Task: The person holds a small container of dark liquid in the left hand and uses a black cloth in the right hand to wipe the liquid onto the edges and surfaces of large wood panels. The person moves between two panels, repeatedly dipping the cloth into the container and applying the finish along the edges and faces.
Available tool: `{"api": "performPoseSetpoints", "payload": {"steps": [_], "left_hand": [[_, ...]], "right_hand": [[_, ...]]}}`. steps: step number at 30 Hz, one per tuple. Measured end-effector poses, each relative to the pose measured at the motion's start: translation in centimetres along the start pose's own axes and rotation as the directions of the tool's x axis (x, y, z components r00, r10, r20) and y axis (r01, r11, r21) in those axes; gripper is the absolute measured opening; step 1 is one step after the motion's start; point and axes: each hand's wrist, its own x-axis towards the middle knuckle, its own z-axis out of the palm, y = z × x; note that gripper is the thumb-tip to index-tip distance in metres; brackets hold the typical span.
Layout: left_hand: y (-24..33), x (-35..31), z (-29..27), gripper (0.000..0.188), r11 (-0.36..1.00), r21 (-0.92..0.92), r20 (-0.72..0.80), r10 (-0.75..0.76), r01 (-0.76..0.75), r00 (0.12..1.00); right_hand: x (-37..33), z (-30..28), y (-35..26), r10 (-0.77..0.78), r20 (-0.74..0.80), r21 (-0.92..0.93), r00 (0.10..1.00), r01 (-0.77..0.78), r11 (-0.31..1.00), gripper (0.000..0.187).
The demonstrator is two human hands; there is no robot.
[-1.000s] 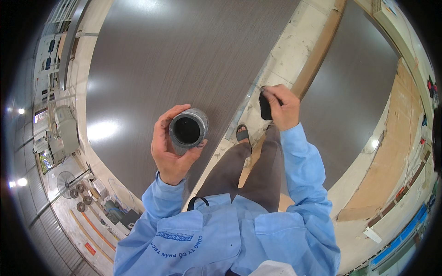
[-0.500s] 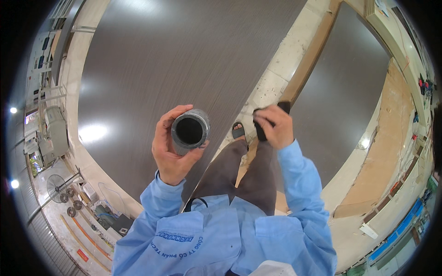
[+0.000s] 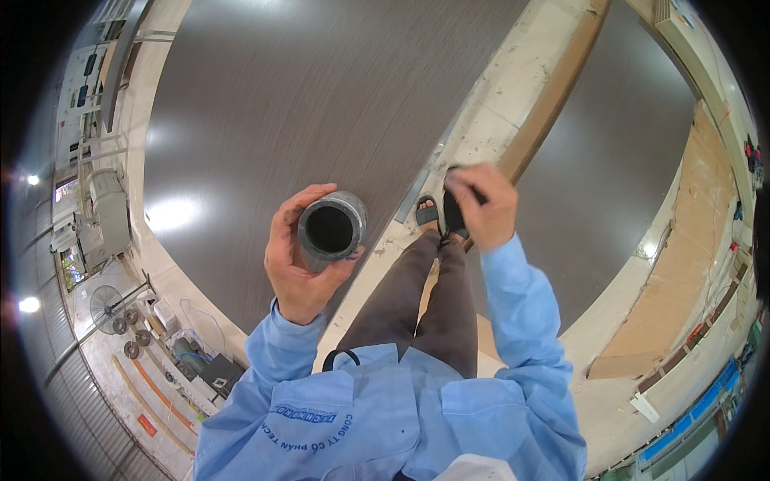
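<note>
My left hand (image 3: 293,268) is wrapped round a grey, round, open-topped container (image 3: 358,213). Its mouth faces up at me and its inside looks dark, so I cannot make out any contents. To the right and apart from it, my right hand (image 3: 493,207) is raised, with thumb and fingers closed on a small black piece (image 3: 480,196). The fingers hide most of that piece, and it blends with the dark sandal below, so its kind is unclear. Under both hands lie large dark, wood-grained panels.
The big panel (image 3: 313,96) fills the left, and a second panel (image 3: 609,160) lies right of a pale floor strip (image 3: 505,88). A brown edge strip (image 3: 553,96) borders it. Brown sheeting (image 3: 674,264) is farther right. A standing fan (image 3: 107,309) and machinery (image 3: 108,212) are at left.
My feet have come closer together, and the panels and floor have shifted in view. My right hand has moved slightly, its fingers still closed on the black piece. The left grip is unchanged.
</note>
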Motion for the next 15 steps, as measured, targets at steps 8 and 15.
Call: {"api": "performPoseSetpoints", "payload": {"steps": [8, 15], "left_hand": [[1.2, -1.3, 1.0, 0.073, 1.000, -0.008, -0.024, -0.007, 0.006, 1.000], [1.4, -2.6, 1.2, 0.072, 0.999, 0.003, -0.066, -0.044, 0.044, 0.997]], "right_hand": [[-0.3, -0.8, 1.3, 0.230, 0.245, -0.112, 0.942, -0.208, 0.972, 0.011], [-0.6, -0.5, 1.5, 0.215, -0.058, 0.042, 0.975, -0.213, 0.976, 0.013]]}}
